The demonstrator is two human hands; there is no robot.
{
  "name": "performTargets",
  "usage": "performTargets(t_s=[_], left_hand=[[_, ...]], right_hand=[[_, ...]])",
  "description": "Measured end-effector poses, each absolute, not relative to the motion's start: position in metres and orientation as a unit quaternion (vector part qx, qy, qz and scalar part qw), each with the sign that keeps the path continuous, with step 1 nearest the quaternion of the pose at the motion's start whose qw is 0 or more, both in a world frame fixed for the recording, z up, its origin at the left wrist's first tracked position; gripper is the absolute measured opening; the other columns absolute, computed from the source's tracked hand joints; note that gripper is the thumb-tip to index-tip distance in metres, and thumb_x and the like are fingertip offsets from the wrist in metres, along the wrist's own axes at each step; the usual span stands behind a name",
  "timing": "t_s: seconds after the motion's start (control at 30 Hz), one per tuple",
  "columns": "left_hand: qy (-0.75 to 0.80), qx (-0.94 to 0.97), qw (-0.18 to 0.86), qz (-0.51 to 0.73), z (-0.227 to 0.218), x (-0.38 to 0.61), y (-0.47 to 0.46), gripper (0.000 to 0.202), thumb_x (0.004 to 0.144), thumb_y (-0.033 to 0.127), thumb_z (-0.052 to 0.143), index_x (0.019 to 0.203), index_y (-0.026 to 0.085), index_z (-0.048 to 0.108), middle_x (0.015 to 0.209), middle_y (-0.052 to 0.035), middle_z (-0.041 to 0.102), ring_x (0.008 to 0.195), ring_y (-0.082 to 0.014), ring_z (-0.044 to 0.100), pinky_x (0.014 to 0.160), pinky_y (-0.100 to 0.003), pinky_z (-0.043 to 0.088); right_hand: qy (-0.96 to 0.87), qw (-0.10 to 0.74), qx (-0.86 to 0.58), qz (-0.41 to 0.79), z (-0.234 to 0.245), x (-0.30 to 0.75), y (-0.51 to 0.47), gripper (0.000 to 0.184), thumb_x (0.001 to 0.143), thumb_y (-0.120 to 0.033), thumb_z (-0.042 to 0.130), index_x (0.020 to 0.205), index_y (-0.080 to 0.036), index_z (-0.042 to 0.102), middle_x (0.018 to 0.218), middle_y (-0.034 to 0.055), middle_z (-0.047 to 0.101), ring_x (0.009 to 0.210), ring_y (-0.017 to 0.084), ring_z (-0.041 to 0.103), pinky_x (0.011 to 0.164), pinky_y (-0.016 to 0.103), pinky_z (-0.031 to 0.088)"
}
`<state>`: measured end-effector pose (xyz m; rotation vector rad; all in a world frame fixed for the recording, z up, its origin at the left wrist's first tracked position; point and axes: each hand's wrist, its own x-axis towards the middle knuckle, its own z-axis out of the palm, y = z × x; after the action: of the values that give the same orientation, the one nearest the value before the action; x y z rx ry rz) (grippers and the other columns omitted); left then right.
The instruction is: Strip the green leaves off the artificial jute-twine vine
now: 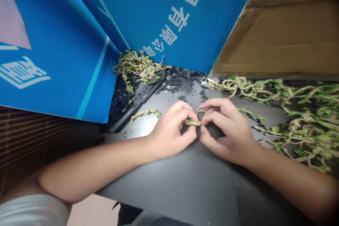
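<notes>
Between my two hands runs a braided twine cord with small green leaves (192, 123), held just above the grey table (169, 176). My left hand (176, 127) pinches the cord between thumb and fingers; its braided tail sticks out past the back of that hand to the left. Thumb and fingertips of my right hand (227, 127) close on the cord's other end, close to the left fingertips. Loose strands lead from there to the right. The exact grip of the right fingertips is partly hidden.
A heap of leafy twine (137, 65) lies at the back, and a larger tangle (312, 123) spreads at the right. A long black tool (144, 95) rests among small black pieces (185, 79). Blue printed panels (159, 14) and a brown cardboard sheet (286, 39) stand behind.
</notes>
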<state>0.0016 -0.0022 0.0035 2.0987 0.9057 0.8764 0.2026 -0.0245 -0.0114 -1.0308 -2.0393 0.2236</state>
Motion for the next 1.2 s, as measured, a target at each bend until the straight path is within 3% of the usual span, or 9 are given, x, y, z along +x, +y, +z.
performTargets(t_s=[0.23,0.47,0.97,1.2], left_hand=[[0.346,0.818,0.312,0.338,0.0034,0.0007,-0.0021,0.016,0.085,0.005,0.058,0.093,0.018,0.061,0.102,-0.0045,0.057,0.085,-0.0135,0.056,0.071,-0.026,0.047],[0.36,0.798,0.326,0.357,0.0011,0.0005,0.0011,0.014,0.084,0.006,0.062,0.091,0.017,0.063,0.099,-0.0027,0.057,0.069,-0.0082,0.049,0.062,-0.023,0.043],[0.371,0.766,0.364,0.377,0.0021,0.002,0.0024,0.012,0.085,0.006,0.062,0.09,0.016,0.065,0.097,-0.0032,0.057,0.065,-0.0067,0.047,0.055,-0.02,0.04],[0.361,0.788,0.331,0.374,0.0022,0.0014,-0.0007,0.017,0.083,0.004,0.061,0.093,0.017,0.064,0.099,-0.0029,0.057,0.07,-0.0083,0.051,0.061,-0.022,0.043]], right_hand=[[-0.817,0.392,-0.387,0.172,-0.01,0.2043,-0.0231,0.015,0.079,-0.011,0.065,0.087,-0.022,0.057,0.117,0.0095,0.058,0.107,0.024,0.063,0.088,0.041,0.054],[-0.802,0.405,-0.416,0.142,-0.0093,0.2046,-0.0204,0.013,0.085,-0.017,0.067,0.096,-0.022,0.06,0.12,0.0116,0.057,0.115,0.026,0.061,0.093,0.043,0.053],[-0.818,0.4,-0.411,0.047,-0.0171,0.2051,-0.0205,0.015,0.087,-0.014,0.069,0.097,-0.023,0.062,0.128,0.0108,0.06,0.097,0.021,0.065,0.09,0.043,0.056],[-0.81,0.411,-0.403,0.111,-0.0096,0.202,-0.0237,0.016,0.081,-0.012,0.066,0.089,-0.022,0.057,0.123,0.0119,0.059,0.099,0.023,0.065,0.087,0.043,0.055]])
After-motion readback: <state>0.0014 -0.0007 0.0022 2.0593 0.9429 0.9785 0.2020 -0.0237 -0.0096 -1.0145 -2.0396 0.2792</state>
